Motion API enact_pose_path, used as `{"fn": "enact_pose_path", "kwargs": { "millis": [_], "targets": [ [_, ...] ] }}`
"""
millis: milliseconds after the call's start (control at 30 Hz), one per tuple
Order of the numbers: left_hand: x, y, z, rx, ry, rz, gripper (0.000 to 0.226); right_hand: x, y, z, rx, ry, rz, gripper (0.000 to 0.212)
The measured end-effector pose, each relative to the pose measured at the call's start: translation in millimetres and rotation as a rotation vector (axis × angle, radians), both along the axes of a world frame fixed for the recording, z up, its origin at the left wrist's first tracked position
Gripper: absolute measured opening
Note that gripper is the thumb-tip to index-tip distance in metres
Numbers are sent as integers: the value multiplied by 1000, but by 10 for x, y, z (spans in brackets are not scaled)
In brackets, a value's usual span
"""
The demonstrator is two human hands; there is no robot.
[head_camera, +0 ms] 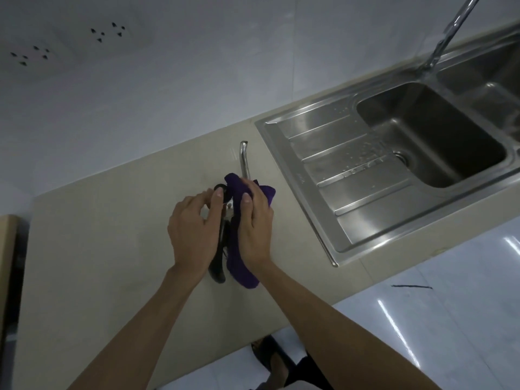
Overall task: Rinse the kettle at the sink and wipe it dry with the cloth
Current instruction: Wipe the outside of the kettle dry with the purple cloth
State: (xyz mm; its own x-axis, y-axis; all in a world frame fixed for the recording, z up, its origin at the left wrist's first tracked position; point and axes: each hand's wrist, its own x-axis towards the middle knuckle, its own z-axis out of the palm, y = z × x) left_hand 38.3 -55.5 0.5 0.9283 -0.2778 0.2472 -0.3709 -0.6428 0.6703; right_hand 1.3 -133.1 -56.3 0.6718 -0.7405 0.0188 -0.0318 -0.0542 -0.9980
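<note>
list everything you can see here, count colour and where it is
kettle: one, silver with black handle and lid knob, on the counter left of the sink, mostly hidden by hands and cloth
cloth: one, purple, draped over the kettle under the right hand
counter: one, beige, running below the wall
sink: one, steel, ribbed drainboard with water drops and a basin, set in the counter at right
tap: one, steel, above the basin at top right
wall sockets: two, white, on the wall at upper left
left hand: one, on the kettle's lid side
right hand: one, pressing the cloth on the kettle
</note>
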Motion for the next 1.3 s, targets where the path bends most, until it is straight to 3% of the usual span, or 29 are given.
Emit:
{"fn": "enact_pose_path", "kwargs": {
  "millis": [167, 267, 333, 433, 500, 567, 667, 733, 833, 900, 967, 1100, 1300],
  "targets": [
    [29, -20, -31, 36, -53, 11, 34, 3, -63, -256, 372, 25, -60, 55],
    [51, -29, -42, 76, -38, 27, 39, -111, -111, -408, 472, 75, -49, 43],
    [56, -40, -47, 97, -11, 20, 43, -166, -210, -457, 443, 207, -22, 34],
    [46, -40, -66, 94, -3, -6, 41, -199, -408, -385, 227, 326, -38, 22],
    [56, -33, -68, 90, -13, -39, 37, -190, -438, -209, 35, 168, -126, 19],
    [91, -6, -64, 95, -20, -72, 35, -119, -329, -49, -107, 55, -50, 30],
    [166, 90, -70, 94, -2, -142, 32, -75, -133, -7, 86, 55, 126, 34],
    [232, 192, -80, 99, 28, -189, 32, -145, -112, -198, 276, 61, 114, 40],
    [331, 320, -70, 71, 85, -263, 32, -269, -160, -390, 403, 234, 69, 42],
    [374, 354, -64, 67, 87, -288, 35, -263, -164, -387, 384, 298, 22, 30],
    [379, 364, -76, 56, 94, -285, 34, -229, -102, -219, 279, 204, -5, 18],
    [361, 362, -97, 20, 92, -279, 25, -141, 181, 35, -15, -28, 64, 27],
    [319, 346, -105, -51, 99, -278, 32, -91, -7, -246, 180, 78, -49, 26]
  ]
}}
